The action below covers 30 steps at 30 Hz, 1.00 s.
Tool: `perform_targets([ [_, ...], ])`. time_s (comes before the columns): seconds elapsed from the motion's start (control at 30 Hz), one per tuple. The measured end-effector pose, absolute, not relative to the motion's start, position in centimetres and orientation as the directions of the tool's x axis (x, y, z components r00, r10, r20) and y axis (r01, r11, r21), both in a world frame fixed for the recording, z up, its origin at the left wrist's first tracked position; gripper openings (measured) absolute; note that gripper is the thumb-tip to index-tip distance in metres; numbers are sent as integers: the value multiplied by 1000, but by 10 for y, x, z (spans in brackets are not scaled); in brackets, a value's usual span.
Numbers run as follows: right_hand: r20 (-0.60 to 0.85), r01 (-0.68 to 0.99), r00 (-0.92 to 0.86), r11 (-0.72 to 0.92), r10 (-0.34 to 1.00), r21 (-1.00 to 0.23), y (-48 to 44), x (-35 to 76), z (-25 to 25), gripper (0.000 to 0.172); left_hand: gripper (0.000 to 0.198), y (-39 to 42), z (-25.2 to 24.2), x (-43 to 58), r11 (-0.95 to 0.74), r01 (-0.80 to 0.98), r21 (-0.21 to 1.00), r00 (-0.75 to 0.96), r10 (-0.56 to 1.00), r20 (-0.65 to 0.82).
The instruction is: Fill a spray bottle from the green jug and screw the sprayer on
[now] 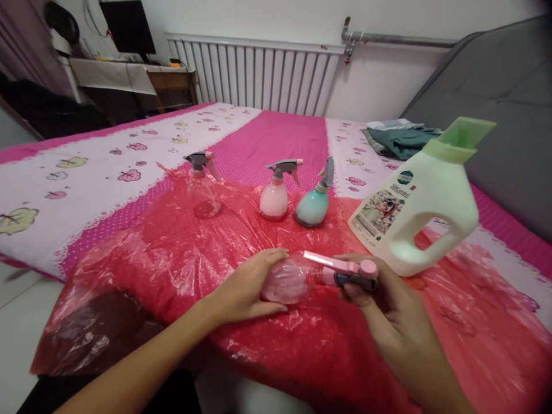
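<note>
A clear pink spray bottle (287, 282) lies on its side between my hands, low over the red plastic sheet (194, 247). My left hand (248, 287) wraps round its base end. The fingers of my right hand (379, 299) grip its pink and dark spray head (356, 276), whose trigger points back over the bottle. Beyond stand a clear spray bottle (203, 195), one with whitish contents (273, 198) and a tilted green one (313, 206), each with a grey head. A large pale jug (388, 218) with a green cap leans at the right.
The sheet covers part of a bed with a pink and white patterned cover (107, 155). Folded cloths (401, 141) lie at the back right, near a grey headboard (495, 103). A radiator (263, 75) and a desk (129, 75) with a monitor stand behind.
</note>
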State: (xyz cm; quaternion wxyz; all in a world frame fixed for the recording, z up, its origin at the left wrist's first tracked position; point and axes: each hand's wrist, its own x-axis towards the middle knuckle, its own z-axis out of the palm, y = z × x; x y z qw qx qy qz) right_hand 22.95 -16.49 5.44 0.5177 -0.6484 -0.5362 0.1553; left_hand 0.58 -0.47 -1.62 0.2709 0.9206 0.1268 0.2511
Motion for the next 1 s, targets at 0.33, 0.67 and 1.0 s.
perform_targets([
  [0.33,329,501,374,109,867,-858,-167,235,54,17,93,-4,-17,5,-812,110,573,842,382,380],
  [0.67,326,489,394,104,859,-866,-165,229,48,15,94,-4,-18,5,-797,119,592,840,399,368],
  [1.0,327,468,397,117,858,-876,-163,224,48,14,95,-4,-20,5,-801,97,590,841,383,382],
])
